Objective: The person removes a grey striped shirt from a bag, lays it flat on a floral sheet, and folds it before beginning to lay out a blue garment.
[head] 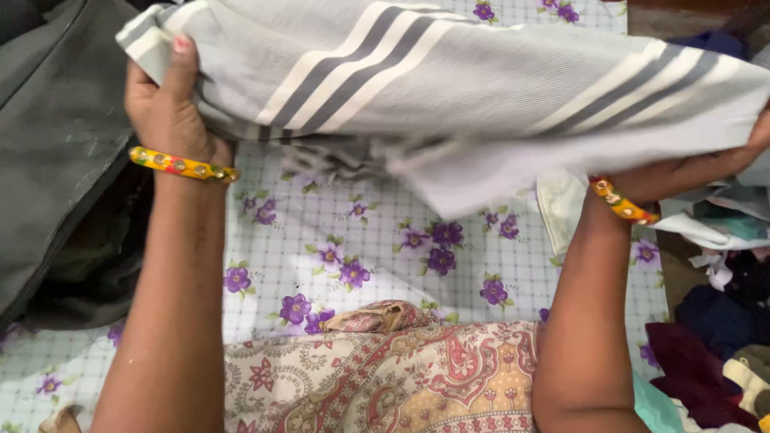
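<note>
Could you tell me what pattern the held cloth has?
Light grey cloth with white and dark grey stripes; head view.

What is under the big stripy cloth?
Under the grey striped cloth, held by left hand and right hand, lies a checked sheet with purple flowers. Whatever lies further under is covered.

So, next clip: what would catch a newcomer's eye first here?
The grey striped cloth stretched across the top, gripped at its ends by the left hand and the right hand, each wrist wearing a yellow studded bangle. Under it lies a white checked sheet with purple flowers, and a heap of dark and pale clothes sits at the right edge.
</note>
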